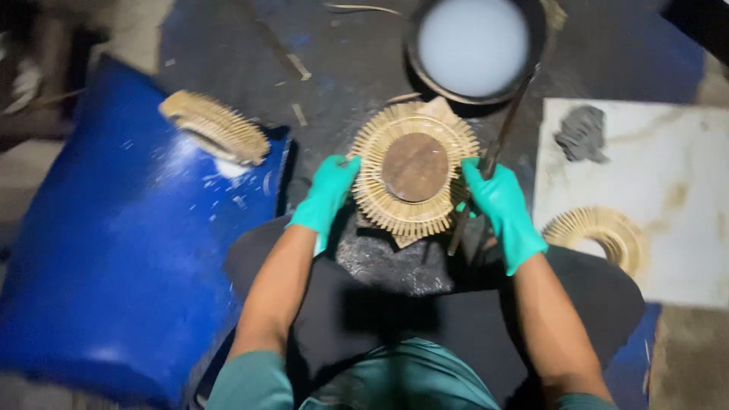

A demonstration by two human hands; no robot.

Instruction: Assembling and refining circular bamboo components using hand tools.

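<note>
Both hands in teal gloves. Left hand fingers curled against the left rim of a round pleated filter ring, gripping its edge. Right hand fingers closed on the ring's right rim, a thin dark rod running just past those fingertips, touching or pinned by them, cannot tell which. Ring sits flat between the two sets of fingers, brown disc at its centre. Beyond the fingertips: round pan of milky liquid. Well left of the left fingers: second pleated ring on a blue drum. Right of the right fingers: third ring on a white slab.
</note>
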